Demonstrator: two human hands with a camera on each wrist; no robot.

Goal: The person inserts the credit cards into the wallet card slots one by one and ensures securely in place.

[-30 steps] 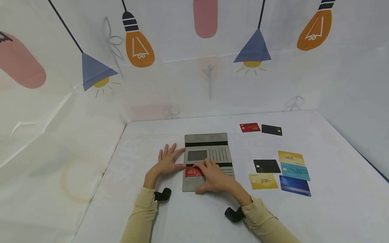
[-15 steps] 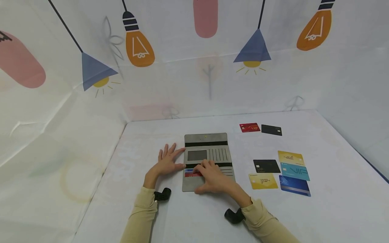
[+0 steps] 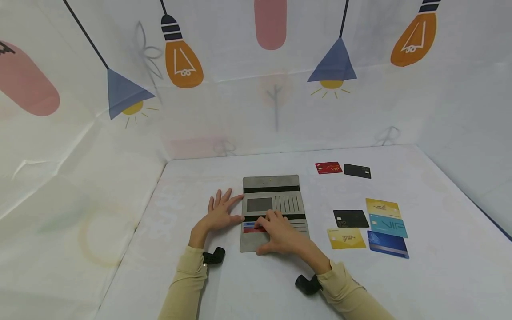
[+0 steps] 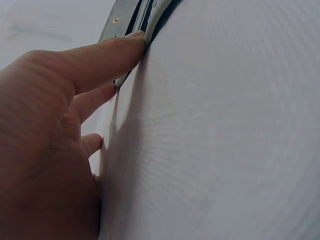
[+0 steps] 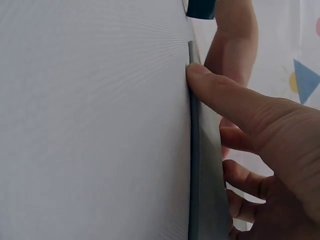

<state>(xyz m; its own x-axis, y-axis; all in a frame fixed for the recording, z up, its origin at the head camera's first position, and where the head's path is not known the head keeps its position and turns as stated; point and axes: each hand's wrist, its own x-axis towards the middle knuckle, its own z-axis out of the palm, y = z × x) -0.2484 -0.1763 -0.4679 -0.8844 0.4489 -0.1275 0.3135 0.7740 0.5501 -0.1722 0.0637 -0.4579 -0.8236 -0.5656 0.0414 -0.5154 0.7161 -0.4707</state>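
Note:
An unfolded grey card wallet (image 3: pixel 250 243) lies flat on the white table, with black bands across it and a dark window. Blue and red card edges (image 3: pixel 250 230) show in its lower left pocket. My left hand (image 3: pixel 217 218), fingers spread, touches the wallet's left edge with thumb and forefinger; the left wrist view shows the thumb on that edge. Over the wallet's lower half, my right hand (image 3: pixel 283 234) rests bent fingertips on the red card. Its thumb touches the near edge, as the right wrist view shows. The palm and fingers hide part of the right-hand pockets.
Right of the wallet lie a black card (image 3: pixel 351 218), a yellow card (image 3: pixel 346 238), another yellow card (image 3: pixel 382 207), a teal card (image 3: pixel 388 226) and a blue card (image 3: pixel 388 244). Farther back are a red card (image 3: pixel 329 167) and a black card (image 3: pixel 358 171).
The red card has slid toward me, deeper into the wallet's lower pocket, and a blue card edge now shows above it. My right fingertips moved slightly nearer me; the left hand stayed put.

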